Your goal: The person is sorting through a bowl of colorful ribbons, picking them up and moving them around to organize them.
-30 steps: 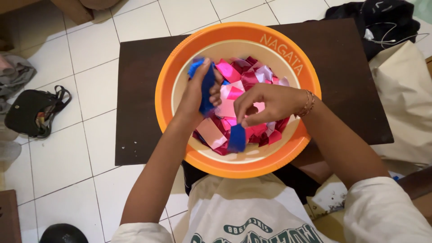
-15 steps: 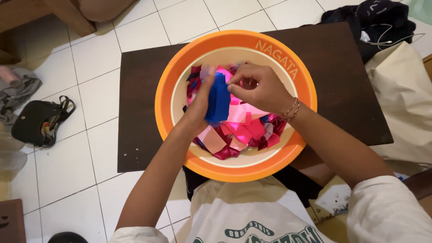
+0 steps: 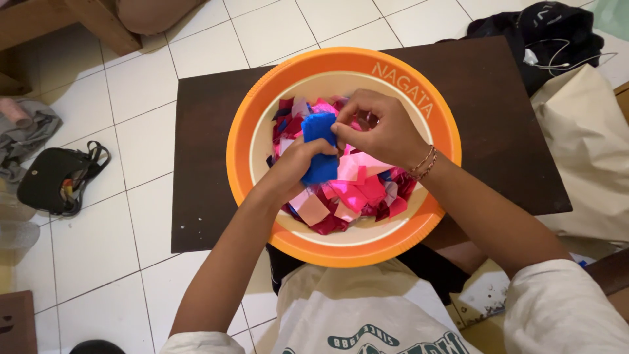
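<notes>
Head view: left hand point(image 3: 293, 169) and right hand point(image 3: 382, 131) grips pinch blue paper point(image 3: 320, 148).

Both the left hand point(image 3: 296, 164) and right hand point(image 3: 383, 131) pinch a blue paper piece point(image 3: 320, 147) over the orange basin point(image 3: 262, 118). A black bag point(image 3: 56, 180) lies at nine o'clock on the floor.

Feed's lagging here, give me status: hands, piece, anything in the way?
Left hand and right hand both pinch blue piece over orange basin. Pink scraps beneath. Nothing blocking.
</notes>
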